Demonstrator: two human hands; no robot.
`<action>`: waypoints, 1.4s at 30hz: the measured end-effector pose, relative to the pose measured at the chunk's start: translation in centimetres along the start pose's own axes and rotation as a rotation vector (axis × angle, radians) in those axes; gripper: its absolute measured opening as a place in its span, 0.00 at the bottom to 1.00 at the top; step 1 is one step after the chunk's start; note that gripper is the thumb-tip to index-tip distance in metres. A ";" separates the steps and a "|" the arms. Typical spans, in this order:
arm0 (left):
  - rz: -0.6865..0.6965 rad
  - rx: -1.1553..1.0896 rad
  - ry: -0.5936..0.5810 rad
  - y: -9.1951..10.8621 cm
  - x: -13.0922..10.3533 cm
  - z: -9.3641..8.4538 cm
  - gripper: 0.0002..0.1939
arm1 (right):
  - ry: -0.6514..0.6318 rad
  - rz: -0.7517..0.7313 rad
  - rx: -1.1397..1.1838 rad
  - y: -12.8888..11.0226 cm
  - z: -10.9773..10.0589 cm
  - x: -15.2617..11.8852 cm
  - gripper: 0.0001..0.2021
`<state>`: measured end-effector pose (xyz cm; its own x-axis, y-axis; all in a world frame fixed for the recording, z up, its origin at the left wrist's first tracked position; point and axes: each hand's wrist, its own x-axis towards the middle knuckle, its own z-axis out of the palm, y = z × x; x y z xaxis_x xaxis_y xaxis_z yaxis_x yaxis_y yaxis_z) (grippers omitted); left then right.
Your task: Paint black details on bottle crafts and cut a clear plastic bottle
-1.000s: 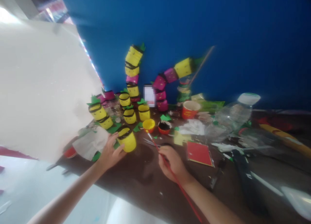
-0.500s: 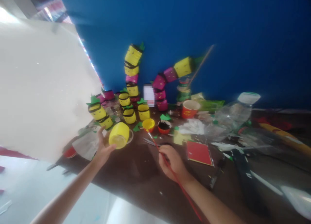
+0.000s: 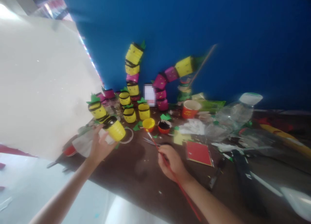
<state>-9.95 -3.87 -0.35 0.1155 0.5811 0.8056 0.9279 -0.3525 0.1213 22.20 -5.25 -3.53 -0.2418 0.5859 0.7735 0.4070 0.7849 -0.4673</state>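
Observation:
My left hand (image 3: 100, 146) grips a yellow cup (image 3: 116, 129) at the left of the table, tilted so its dark-rimmed end faces up and left; something white shows between hand and cup. Closed round a long red paintbrush (image 3: 170, 167) is my right hand (image 3: 171, 162). The brush tip points at the rim of a small bowl of yellow paint (image 3: 148, 124). Right of that bowl sits a small bowl of black paint (image 3: 164, 126). Scissors (image 3: 150, 141) lie by the brush, and a clear ring (image 3: 127, 135) lies right of the held cup.
Yellow and magenta cups form a curved stack (image 3: 133, 68) and another (image 3: 166, 84) against the blue wall. Several yellow cups stand below them. Rightward are a red paper cup (image 3: 190, 109), a red square packet (image 3: 199, 153), plastic bottles (image 3: 236, 112) and a black tool (image 3: 244, 172).
The yellow cup has turned in my left hand, from its base facing me to its dark-rimmed end facing up and left. My left hand has shifted slightly left. My right hand has barely moved.

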 end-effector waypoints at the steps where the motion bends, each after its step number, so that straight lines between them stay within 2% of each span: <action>1: 0.057 0.053 -0.021 0.0 0.1 0.0 0.28 | -0.003 0.000 -0.003 0.0 0.0 0.0 0.11; 5: 0.205 0.157 -0.062 0.4 0.7 0.6 0.26 | -0.009 -0.008 -0.008 -0.1 0.0 0.0 0.11; 11: 0.405 0.148 -0.116 1.3 1.7 1.6 0.27 | 0.014 -0.029 -0.012 -0.2 -0.2 0.1 0.12; 17: 0.498 0.153 -0.106 2.5 2.5 2.6 0.28 | 0.036 -0.018 -0.028 -0.4 -0.4 0.2 0.12; 26: 0.485 0.156 -0.033 3.7 4.3 3.4 0.27 | 0.047 -0.025 -0.041 -0.4 -0.3 0.1 0.11; 32: 0.447 0.149 0.014 5.1 7.0 3.2 0.28 | 0.038 -0.013 -0.076 -0.4 -0.4 0.3 0.10; 37: 0.348 0.174 0.066 3.4 11.0 1.8 0.34 | 0.024 -0.007 -0.069 -0.4 -0.5 0.3 0.09; 42: 0.200 0.212 0.023 1.4 15.5 -0.3 0.40 | 0.039 -0.020 -0.066 -0.5 -0.5 0.6 0.10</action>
<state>-7.02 4.41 12.51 0.2981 0.4979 0.8143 0.9411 -0.2957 -0.1637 22.32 -5.43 -2.63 -0.2164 0.5606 0.7994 0.4595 0.7809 -0.4232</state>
